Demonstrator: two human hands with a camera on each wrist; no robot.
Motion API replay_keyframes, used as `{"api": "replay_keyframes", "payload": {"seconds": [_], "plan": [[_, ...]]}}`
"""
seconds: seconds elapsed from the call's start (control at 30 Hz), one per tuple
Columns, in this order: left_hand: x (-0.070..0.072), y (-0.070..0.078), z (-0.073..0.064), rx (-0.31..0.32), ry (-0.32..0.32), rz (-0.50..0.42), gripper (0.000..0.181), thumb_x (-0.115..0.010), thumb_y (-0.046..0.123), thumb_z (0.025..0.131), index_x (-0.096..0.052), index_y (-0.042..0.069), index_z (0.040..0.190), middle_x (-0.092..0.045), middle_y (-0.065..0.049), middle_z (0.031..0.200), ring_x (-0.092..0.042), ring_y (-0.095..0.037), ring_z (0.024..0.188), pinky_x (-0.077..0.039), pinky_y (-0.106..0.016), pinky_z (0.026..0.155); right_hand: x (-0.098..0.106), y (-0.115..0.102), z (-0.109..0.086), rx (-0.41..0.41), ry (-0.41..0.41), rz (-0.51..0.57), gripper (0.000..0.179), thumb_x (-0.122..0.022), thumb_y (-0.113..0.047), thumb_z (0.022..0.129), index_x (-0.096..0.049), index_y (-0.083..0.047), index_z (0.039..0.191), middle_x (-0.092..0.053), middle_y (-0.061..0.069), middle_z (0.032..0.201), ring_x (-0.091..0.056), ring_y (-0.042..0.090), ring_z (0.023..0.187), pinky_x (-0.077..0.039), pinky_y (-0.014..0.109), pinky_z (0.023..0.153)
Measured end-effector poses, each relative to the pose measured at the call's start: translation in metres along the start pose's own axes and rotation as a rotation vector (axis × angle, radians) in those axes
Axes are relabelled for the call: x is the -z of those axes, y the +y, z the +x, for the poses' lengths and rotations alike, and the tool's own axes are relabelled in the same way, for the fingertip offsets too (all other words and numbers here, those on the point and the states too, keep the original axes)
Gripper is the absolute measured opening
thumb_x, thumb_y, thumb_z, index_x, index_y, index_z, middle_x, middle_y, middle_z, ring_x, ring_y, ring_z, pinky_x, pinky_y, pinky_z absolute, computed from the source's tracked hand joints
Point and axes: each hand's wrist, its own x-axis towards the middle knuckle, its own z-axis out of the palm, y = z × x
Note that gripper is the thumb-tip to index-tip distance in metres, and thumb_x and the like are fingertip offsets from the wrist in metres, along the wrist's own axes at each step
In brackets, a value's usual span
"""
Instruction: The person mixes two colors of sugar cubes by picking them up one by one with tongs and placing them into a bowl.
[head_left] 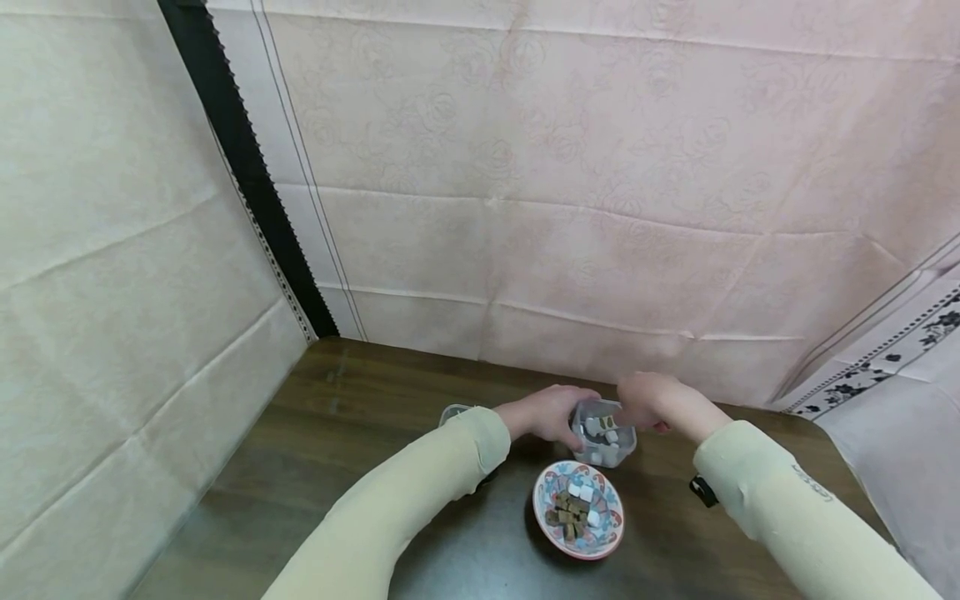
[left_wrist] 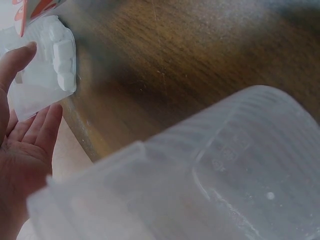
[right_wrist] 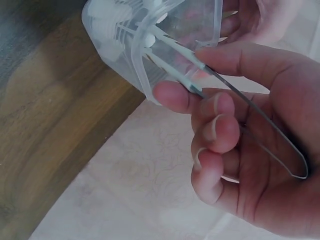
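My left hand point(head_left: 551, 412) grips a clear plastic container point(head_left: 602, 456) from its left side, thumb and fingers spread round its walls. White cubes point(left_wrist: 63, 52) lie inside it, with a few brown ones among them in the head view. Between thumb and fingers my right hand point(head_left: 651, 402) holds slim metal tongs point(right_wrist: 176, 48) with pale green arms. Their tips reach inside the container, close to a white piece. Just in front stands a patterned plate point(head_left: 577, 551) bearing brown cubes point(head_left: 567, 505) and several white cubes point(head_left: 593, 518).
A second clear plastic container point(left_wrist: 240, 165) stands left of the first, partly behind my left forearm in the head view. Pale cloth point(head_left: 600, 208) hangs behind the dark wooden table point(head_left: 315, 467) and along both sides.
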Motion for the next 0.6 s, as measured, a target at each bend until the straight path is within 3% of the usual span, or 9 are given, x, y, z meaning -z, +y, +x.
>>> {"api": "replay_keyframes", "payload": {"seconds": [0.13, 0.33, 0.6], "plan": [[-0.001, 0.000, 0.000, 0.001, 0.002, 0.005, 0.084, -0.091, 0.029, 0.088, -0.050, 0.013, 0.159, -0.057, -0.002, 0.156, -0.052, -0.015, 0.143, -0.040, -0.026, 0.120, -0.001, 0.003, -0.006, 0.033, 0.053, -0.008, 0.031, -0.071, -0.022, 0.096, -0.064, -0.013, 0.068, -0.062, 0.003, 0.059, -0.055, 0.013, 0.047, -0.042, 0.022, 0.044], [-0.002, 0.000, 0.000, -0.003, 0.002, -0.003, 0.084, -0.091, 0.029, 0.088, -0.049, 0.012, 0.159, -0.056, -0.002, 0.157, -0.051, -0.015, 0.143, -0.040, -0.025, 0.120, -0.003, 0.012, -0.024, 0.153, 0.178, -0.008, 0.042, -0.073, -0.023, 0.093, -0.053, -0.020, 0.057, -0.046, -0.008, 0.052, -0.039, 0.007, 0.047, -0.030, 0.022, 0.046], [0.000, 0.002, -0.002, -0.021, 0.015, 0.012, 0.085, -0.091, 0.029, 0.086, -0.050, 0.011, 0.158, -0.057, -0.003, 0.156, -0.052, -0.015, 0.143, -0.039, -0.024, 0.119, 0.000, 0.019, -0.064, 0.264, 0.307, -0.030, 0.039, -0.074, -0.027, 0.094, -0.054, -0.025, 0.061, -0.041, -0.014, 0.055, -0.034, 0.004, 0.050, -0.028, 0.023, 0.048]]}}
